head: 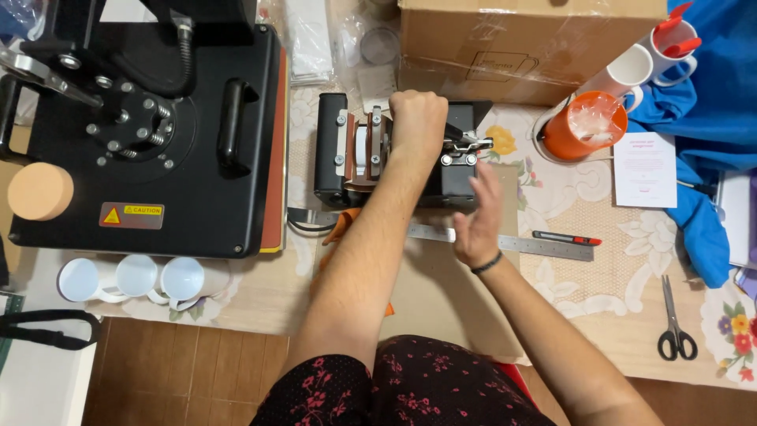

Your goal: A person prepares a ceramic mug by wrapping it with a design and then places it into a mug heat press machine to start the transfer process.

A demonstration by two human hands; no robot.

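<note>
Your left hand (418, 118) is fisted on the small black metal mug press (394, 154); your right hand (477, 221) hovers open. Three white mugs (134, 280) lie on the counter (441, 308).

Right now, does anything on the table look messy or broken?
Nothing looks broken or spilled. The left hand grips the small black mug press, the right hand hovers beside it. The metal ruler lies a bit slanted, and three white mugs lie on their sides.

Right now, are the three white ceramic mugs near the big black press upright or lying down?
Lying down. The three white ceramic mugs rest on their sides, with round open mouths showing and bodies stretched flat along the table.
</note>
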